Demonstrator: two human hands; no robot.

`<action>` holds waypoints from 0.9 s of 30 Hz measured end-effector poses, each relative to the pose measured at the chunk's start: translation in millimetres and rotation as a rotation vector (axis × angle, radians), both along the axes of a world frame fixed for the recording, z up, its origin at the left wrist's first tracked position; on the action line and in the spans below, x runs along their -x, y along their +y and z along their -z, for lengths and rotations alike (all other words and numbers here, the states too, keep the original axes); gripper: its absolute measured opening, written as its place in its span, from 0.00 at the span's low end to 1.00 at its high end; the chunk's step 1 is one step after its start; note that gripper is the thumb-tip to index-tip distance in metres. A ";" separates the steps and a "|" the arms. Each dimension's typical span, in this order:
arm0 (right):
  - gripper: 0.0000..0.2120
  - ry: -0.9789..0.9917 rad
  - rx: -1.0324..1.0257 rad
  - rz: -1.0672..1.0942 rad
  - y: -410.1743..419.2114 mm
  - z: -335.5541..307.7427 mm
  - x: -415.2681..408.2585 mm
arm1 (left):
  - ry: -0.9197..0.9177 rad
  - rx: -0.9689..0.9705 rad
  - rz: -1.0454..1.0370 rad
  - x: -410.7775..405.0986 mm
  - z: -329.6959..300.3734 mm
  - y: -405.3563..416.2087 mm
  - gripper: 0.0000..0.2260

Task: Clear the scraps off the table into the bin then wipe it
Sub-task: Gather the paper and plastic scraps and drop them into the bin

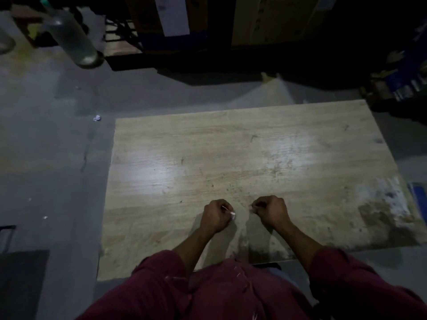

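Observation:
A light wood-grain table [231, 146] fills the middle of the head view, with dirty smudges and a worn patch toward its right side. My left hand [216, 217] rests on the near middle of the table, its fingers closed on small white scraps [231, 212]. My right hand [271, 210] sits just to its right, curled into a fist with a tiny pale bit at its fingertips; what it holds is too small to tell. No bin is in view.
A crumpled white scrap [97, 118] lies on the grey floor off the table's far left corner. A grey cylinder [76, 40] stands at the far left. Cardboard boxes [265, 19] line the back, and dark stacked goods [402, 82] sit at the right.

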State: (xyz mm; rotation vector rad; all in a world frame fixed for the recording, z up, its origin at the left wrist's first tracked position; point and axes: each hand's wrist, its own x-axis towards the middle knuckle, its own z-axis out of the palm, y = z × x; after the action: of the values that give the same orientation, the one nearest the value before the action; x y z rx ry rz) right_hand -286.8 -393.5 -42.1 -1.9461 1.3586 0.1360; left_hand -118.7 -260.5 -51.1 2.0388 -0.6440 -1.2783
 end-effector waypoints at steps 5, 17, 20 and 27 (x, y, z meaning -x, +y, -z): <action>0.05 -0.319 -0.220 0.293 30.6 -10.3 -15.5 | 0.220 0.031 -0.189 2.9 -11.9 -6.4 0.05; 0.03 -0.370 -0.088 0.174 56.4 -12.2 -28.1 | 0.747 0.056 -0.577 17.9 -15.6 -4.6 0.11; 0.05 -0.377 -0.056 0.052 53.6 -19.9 -29.8 | 0.759 0.068 -0.694 12.5 -15.0 -8.4 0.12; 0.11 -0.344 -0.109 0.419 21.7 -19.6 -20.2 | 0.644 0.022 -0.820 0.3 -17.7 0.7 0.07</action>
State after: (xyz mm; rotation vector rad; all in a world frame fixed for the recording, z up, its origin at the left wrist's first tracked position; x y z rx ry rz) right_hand -266.6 -371.9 -22.5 -1.4746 1.4530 -0.3065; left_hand -119.0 -259.8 -33.4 1.4566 0.4366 -1.2594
